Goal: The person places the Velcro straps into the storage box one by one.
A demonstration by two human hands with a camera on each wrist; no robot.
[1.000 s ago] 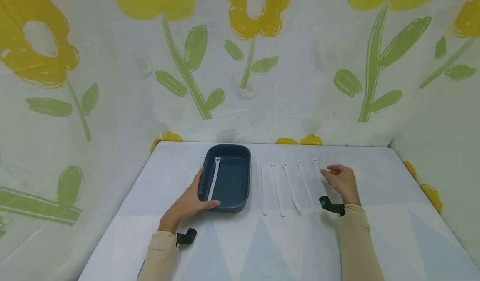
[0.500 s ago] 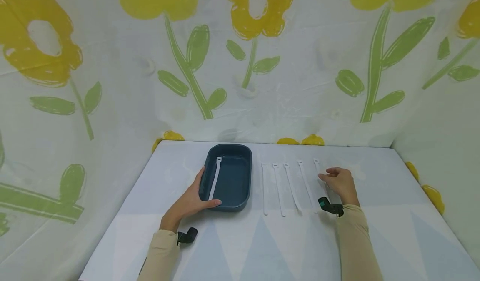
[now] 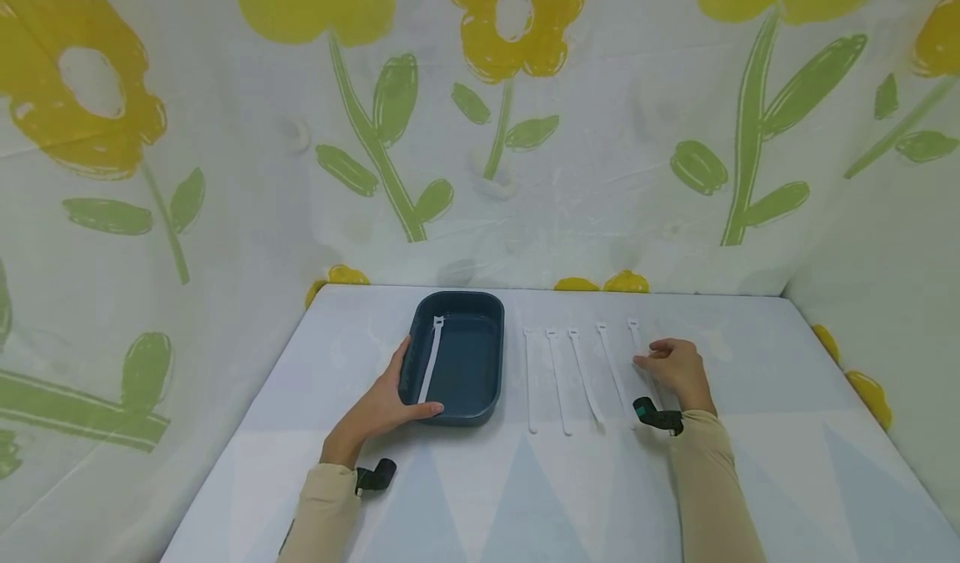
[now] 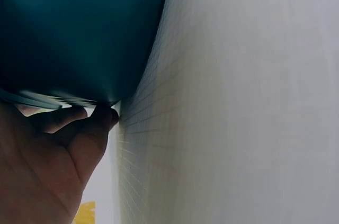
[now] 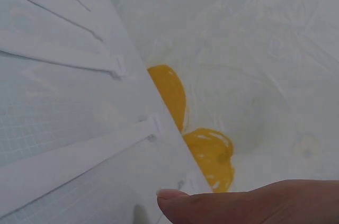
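Observation:
On the left of the table, a dark teal rectangular tray (image 3: 500,359) holds one white cable tie (image 3: 431,361) along its left side. My left hand (image 3: 384,406) grips the tray's near left corner, thumb over the rim and fingers against the outer wall (image 4: 79,38). To the right, several white cable ties (image 3: 581,371) lie in a row, heads toward the back. At the rightmost tie (image 3: 634,328), my right hand (image 3: 678,371) reaches over its middle with thumb and index finger parted. The right wrist view shows the thumb (image 5: 222,205) extended near that tie's head.
The white table (image 3: 480,488) has pale blue triangles and ends at a back edge below a flower-printed curtain (image 3: 600,171). Curtain also stands at the left and right. A small dark camera (image 3: 656,414) is strapped to the right wrist, another (image 3: 377,475) to the left.
My right hand has moved slightly left and down, its fingertips now over the rightmost cable tie. The left hand and tray stay put.

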